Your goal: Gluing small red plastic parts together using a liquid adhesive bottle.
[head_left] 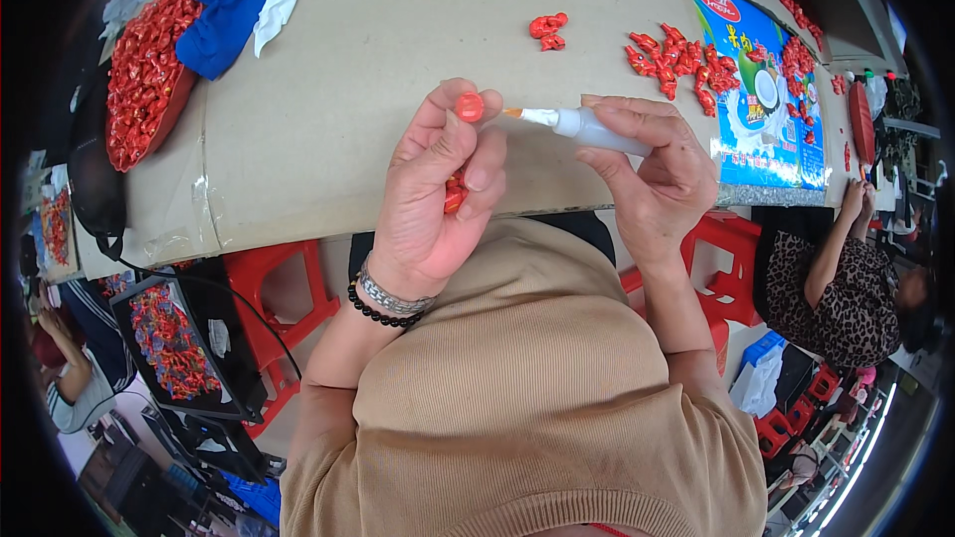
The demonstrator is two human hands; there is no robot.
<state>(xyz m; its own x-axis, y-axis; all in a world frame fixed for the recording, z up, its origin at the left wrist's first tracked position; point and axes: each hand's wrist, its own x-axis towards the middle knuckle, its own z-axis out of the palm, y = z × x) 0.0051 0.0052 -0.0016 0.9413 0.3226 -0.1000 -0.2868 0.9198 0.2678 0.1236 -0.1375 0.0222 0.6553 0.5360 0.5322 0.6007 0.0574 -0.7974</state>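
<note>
My left hand [443, 179] is closed, pinching a small glossy red plastic piece [469, 106] between thumb and fingertip. Another red piece [456, 194] shows in the curl of its lower fingers. With my right hand [652, 159] I grip a whitish, translucent squeeze bottle [607, 131] with a tapered white nozzle. It lies nearly level, and its orange tip points left at the red piece, a small gap apart. Both hands are over the near edge of the table [328, 139].
A red tray [149, 80] heaped with red figures stands at left, blue and white cloths [221, 15] over its edge. Loose red figures [681, 60] lie at right, beside and on a blue printed sheet [756, 129]. Red stools [288, 298] stand below; a person [836, 268] works at right.
</note>
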